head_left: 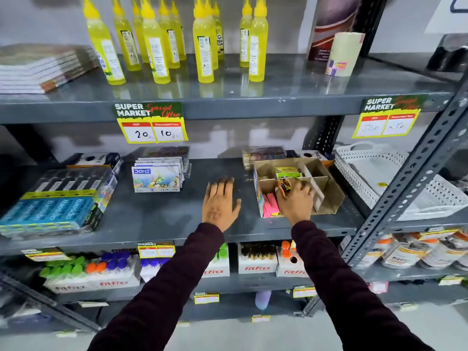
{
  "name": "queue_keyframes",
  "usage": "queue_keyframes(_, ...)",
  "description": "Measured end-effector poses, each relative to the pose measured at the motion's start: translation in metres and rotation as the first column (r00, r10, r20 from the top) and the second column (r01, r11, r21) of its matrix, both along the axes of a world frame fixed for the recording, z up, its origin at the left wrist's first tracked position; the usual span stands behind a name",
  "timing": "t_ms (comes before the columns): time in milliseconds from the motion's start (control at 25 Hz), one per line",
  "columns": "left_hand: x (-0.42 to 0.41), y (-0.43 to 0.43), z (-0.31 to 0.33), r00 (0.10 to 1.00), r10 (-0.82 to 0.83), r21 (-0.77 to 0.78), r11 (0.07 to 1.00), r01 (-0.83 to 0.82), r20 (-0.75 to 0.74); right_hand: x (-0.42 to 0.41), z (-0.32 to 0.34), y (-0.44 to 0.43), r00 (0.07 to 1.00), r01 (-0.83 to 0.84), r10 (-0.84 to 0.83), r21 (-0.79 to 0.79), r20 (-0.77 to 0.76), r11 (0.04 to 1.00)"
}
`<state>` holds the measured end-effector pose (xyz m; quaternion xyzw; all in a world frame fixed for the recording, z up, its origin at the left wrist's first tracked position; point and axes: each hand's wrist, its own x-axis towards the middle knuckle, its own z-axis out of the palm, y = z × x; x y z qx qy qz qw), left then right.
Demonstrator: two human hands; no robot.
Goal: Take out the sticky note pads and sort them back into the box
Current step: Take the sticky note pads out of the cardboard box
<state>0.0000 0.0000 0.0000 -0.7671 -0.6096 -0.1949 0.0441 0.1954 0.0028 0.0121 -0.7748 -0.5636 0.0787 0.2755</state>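
Right hand (295,198) pinching small packet (285,184) over box (329,196); pink pads (269,205) just left. Left hand (220,201) flat, fingers spread.

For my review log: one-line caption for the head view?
Right hand lifts a packet from the cardboard box; left hand rests open on the shelf.

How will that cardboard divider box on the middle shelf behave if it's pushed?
The cardboard box is thin card with most cells bare, so probably light; it would likely slide on the smooth metal shelf rather than tip. Its dividers look flimsy and may buckle if squeezed. The right hand, holding a small packet, sits at its front edge and may steady it.
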Motion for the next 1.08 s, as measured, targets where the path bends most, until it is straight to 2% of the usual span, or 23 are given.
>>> queue_keyframes(80,-0.002,0.007,-0.009,0.999,0.015,-0.08,0.997,-0.018,-0.028,0.01,-0.006,0.008,0.999,-0.007,-0.002,-0.19,-0.047,0.982)
queue_keyframes(160,-0.005,0.014,-0.019,1.0,0.01,-0.096,0.995,-0.012,-0.024,0.019,-0.014,0.012,0.996,-0.059,0.04,-0.246,-0.084,0.967)
queue_keyframes(360,-0.008,0.029,-0.022,1.0,-0.01,-0.105,0.994,0.012,0.02,0.024,-0.026,0.019,0.996,-0.006,-0.005,-0.129,-0.086,0.992)
queue_keyframes(560,-0.021,0.028,-0.03,0.999,-0.016,-0.123,0.992,0.02,0.032,0.028,-0.021,0.02,0.997,0.045,-0.055,-0.2,-0.046,0.979)
queue_keyframes(640,-0.035,0.025,-0.033,0.998,-0.018,-0.109,0.994,0.024,0.059,0.025,-0.008,0.016,0.993,0.116,-0.116,-0.095,-0.001,0.989)
queue_keyframes(720,-0.054,0.02,-0.037,0.996,-0.017,-0.118,0.993,0.028,0.086,0.017,0.01,0.011,0.983,0.181,-0.18,0.094,-0.023,0.979)
queue_keyframes(760,-0.063,0.016,-0.04,0.996,-0.015,-0.133,0.991,0.027,0.09,0.009,0.019,0.01,0.98,0.189,-0.173,0.173,-0.102,0.967)
queue_keyframes(800,-0.073,0.013,-0.043,0.996,-0.015,-0.152,0.988,0.028,0.086,-0.002,0.026,0.011,0.96,0.178,-0.123,0.21,-0.251,0.962)
queue_keyframes(840,-0.082,0.008,-0.046,0.997,-0.017,-0.177,0.984,0.03,0.076,-0.017,0.031,0.011,0.888,0.151,-0.045,0.199,-0.457,0.968)
queue_keyframes(880,-0.089,0.004,-0.049,0.998,-0.021,-0.206,0.978,0.035,0.066,-0.035,0.031,0.01,0.724,0.106,0.025,0.147,-0.69,0.983)
queue_keyframes(920,-0.097,0.001,-0.052,0.998,-0.026,-0.245,0.969,0.038,0.053,-0.055,0.028,0.007,0.483,0.044,0.033,0.062,-0.875,0.997)
queue_keyframes(960,-0.105,-0.001,-0.057,0.999,-0.033,-0.294,0.955,0.041,0.033,-0.072,0.02,0.004,0.267,-0.02,-0.035,-0.042,-0.963,0.999)
queue_keyframes(1000,-0.113,-0.004,-0.061,0.999,-0.037,-0.344,0.938,0.036,0.005,-0.087,0.01,0.0,0.143,-0.065,-0.13,-0.14,-0.981,0.988)
queue_keyframes(1080,-0.128,-0.007,-0.071,0.999,-0.027,-0.406,0.914,0.007,-0.044,-0.106,-0.012,-0.004,0.029,-0.046,-0.255,-0.256,-0.966,0.966)
